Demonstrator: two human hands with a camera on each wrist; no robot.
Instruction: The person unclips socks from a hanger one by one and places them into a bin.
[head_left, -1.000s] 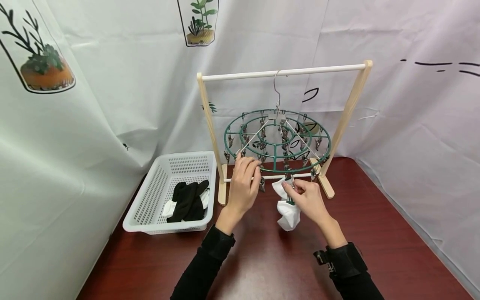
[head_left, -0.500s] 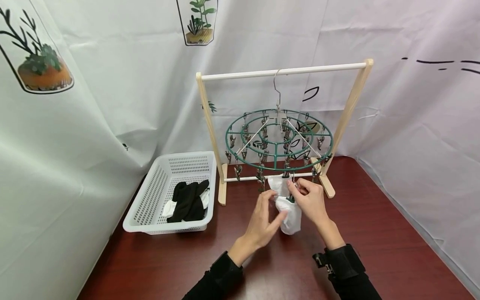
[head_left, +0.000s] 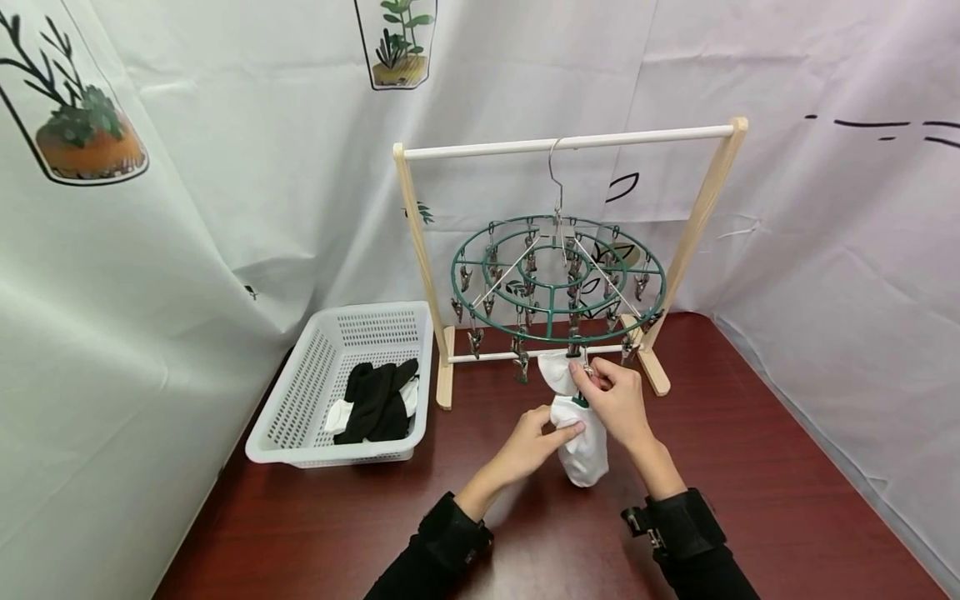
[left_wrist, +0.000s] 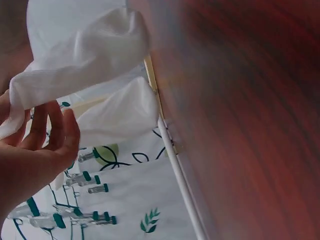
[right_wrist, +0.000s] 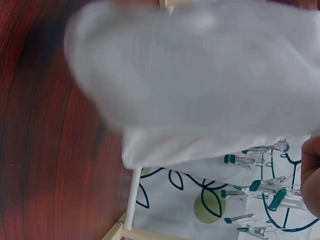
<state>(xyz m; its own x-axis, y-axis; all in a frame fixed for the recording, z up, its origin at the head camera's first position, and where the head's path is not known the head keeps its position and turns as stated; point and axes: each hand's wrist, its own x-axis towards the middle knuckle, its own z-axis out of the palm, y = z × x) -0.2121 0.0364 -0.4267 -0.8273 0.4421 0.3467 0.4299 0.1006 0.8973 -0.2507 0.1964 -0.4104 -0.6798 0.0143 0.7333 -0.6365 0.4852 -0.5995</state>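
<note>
A white sock (head_left: 587, 458) hangs at the front of a round green clip hanger (head_left: 550, 339). My right hand (head_left: 621, 402) pinches the metal clip (head_left: 587, 372) above that sock, whose green tip sits at the cuff. Lower down, my left hand (head_left: 529, 444) holds the side of the cuff between thumb and fingers, as the left wrist view also shows at the sock (left_wrist: 85, 57). Just behind hangs a second white sock (head_left: 557, 372), clipped to the hanger. In the right wrist view the nearer sock (right_wrist: 200, 70) is blurred and covers much of the scene.
A white basket (head_left: 262, 454) at the left holds black socks (head_left: 380, 404) and some white fabric. The hanger hooks over the white bar (head_left: 480, 152) of a wooden stand (head_left: 417, 250). Several unused clips (head_left: 476, 343) dangle around the rings. The dark red table (head_left: 300, 533) lies below.
My left hand has come down from the hanger's left rim to the front sock and taken hold of its cuff. The sock now hangs straighter and lower. My right hand stays at the clip.
</note>
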